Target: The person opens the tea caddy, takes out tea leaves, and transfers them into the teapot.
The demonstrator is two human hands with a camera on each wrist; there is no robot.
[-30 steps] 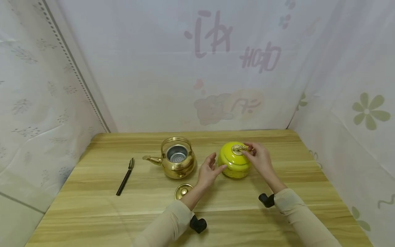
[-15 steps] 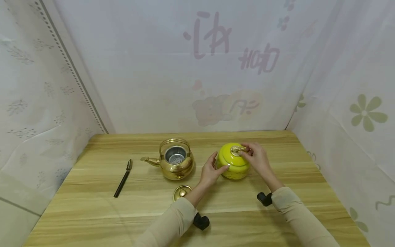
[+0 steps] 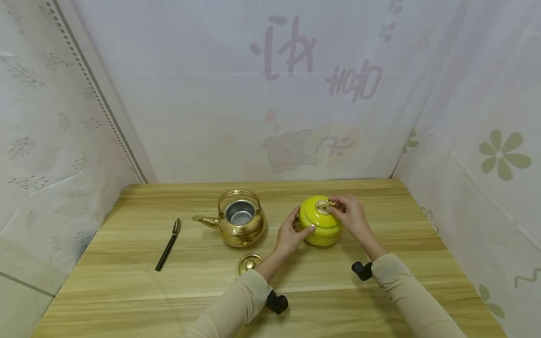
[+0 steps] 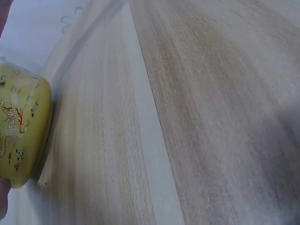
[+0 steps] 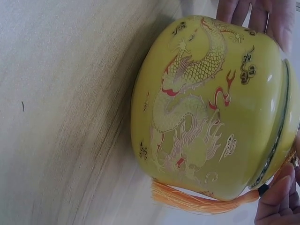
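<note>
A round yellow lidded jar point(image 3: 323, 234) with dragon decoration stands upright on the table, right of centre in the head view. Its domed lid point(image 3: 310, 209) sits on top and carries an ornate gold knob point(image 3: 324, 205). My right hand point(image 3: 352, 216) pinches that knob between thumb and fingers. My left hand point(image 3: 290, 235) holds the jar's left side, thumb on the front and fingers around the far side. An orange tassel point(image 5: 201, 202) hangs along the jar in the right wrist view. Only part of the jar's body point(image 4: 23, 126) shows in the left wrist view.
Left of the jar stands a gold teapot point(image 3: 243, 234) without its lid, a perforated strainer inside. A round gold lid point(image 3: 248, 264) lies in front of it, partly behind my left forearm. A dark-handled scoop-like tool point(image 3: 168, 244) lies further left. Patterned cloth surrounds the table point(image 3: 127, 291).
My left hand has moved slightly right and come up against the jar's side. The right hand keeps its pinch on the knob. The view has shifted a little.
</note>
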